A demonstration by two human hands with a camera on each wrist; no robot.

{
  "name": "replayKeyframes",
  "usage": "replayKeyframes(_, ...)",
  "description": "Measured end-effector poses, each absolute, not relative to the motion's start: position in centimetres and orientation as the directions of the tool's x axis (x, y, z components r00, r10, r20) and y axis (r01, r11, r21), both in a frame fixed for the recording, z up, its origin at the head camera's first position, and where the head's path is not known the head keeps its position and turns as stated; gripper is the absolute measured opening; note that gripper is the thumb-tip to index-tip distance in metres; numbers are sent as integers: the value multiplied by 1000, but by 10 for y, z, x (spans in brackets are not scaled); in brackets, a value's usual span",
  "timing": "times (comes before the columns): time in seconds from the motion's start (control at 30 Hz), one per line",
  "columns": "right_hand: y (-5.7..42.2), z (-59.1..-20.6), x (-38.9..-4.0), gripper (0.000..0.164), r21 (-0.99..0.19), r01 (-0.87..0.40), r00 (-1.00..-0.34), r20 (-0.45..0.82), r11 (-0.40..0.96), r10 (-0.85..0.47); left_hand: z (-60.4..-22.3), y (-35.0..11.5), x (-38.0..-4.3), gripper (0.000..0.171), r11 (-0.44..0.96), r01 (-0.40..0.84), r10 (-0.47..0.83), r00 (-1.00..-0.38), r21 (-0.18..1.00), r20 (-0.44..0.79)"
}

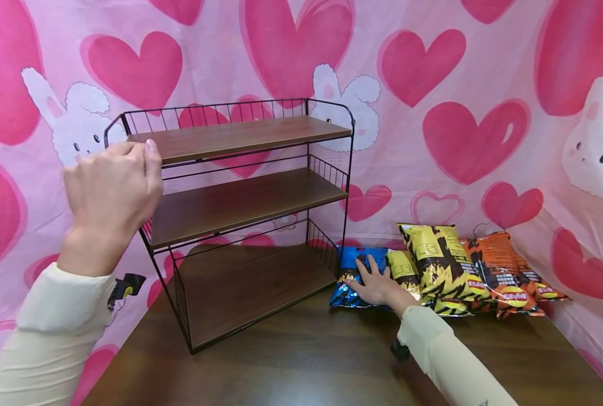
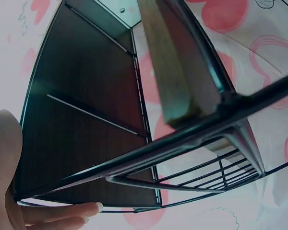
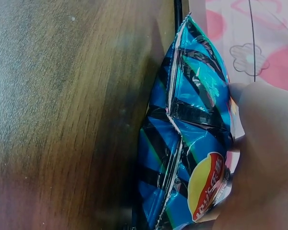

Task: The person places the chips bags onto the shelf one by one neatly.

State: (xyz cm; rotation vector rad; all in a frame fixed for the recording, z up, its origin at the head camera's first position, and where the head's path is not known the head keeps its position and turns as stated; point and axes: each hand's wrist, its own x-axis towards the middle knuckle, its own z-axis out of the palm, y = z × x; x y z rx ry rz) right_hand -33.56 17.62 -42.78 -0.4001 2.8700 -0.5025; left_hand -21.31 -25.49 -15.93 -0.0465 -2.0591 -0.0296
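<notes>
My left hand [image 1: 114, 192] grips the upper left front corner of a three-tier shelf rack [image 1: 240, 197] with brown boards and a black wire frame. In the left wrist view, fingers [image 2: 62, 214] curl at the end of a dark board [image 2: 81, 139]. At the right, my right hand [image 1: 377, 286] lies over a blue chip bag [image 1: 347, 260], its fingers spread. Seen from the right wrist, the blue bag [image 3: 201, 86] rests on the brown table with its sealed edge facing the camera, and the hand touches its upper side.
Yellow chip bags [image 1: 435, 254] and orange chip bags [image 1: 501, 265] are piled right of the blue one. The rack stands on a brown table [image 1: 291, 361], its lower right corner close to the blue bag. A pink heart-patterned cloth [image 1: 413, 163] hangs behind.
</notes>
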Motion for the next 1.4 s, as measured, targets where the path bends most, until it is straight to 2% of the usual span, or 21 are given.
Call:
replayKeyframes(0.27,175,-428,-336,82,-354,-227,-943,-153,908,-295,-165,-252,-217,63,994,99,73,-392,-37,917)
replayKeyframes(0.57,174,-426,-336,82,-367,-220,-949,-134,904,-285,-164,-250,-217,62,988,146,98,-406,-42,909)
replayKeyframes(0.87,166,-423,-333,80,-396,-146,-969,-126,907,-211,-161,-244,-214,53,980,201,103,-477,-6,873)
replayKeyframes(1.2,159,-425,-335,81,-399,-112,-974,-136,910,-180,-162,-247,-215,53,982,191,90,-449,-3,889)
replayKeyframes(1.4,151,-431,-334,87,-381,-100,-982,-113,919,-153,-165,-253,-212,54,984,181,80,-442,1,893)
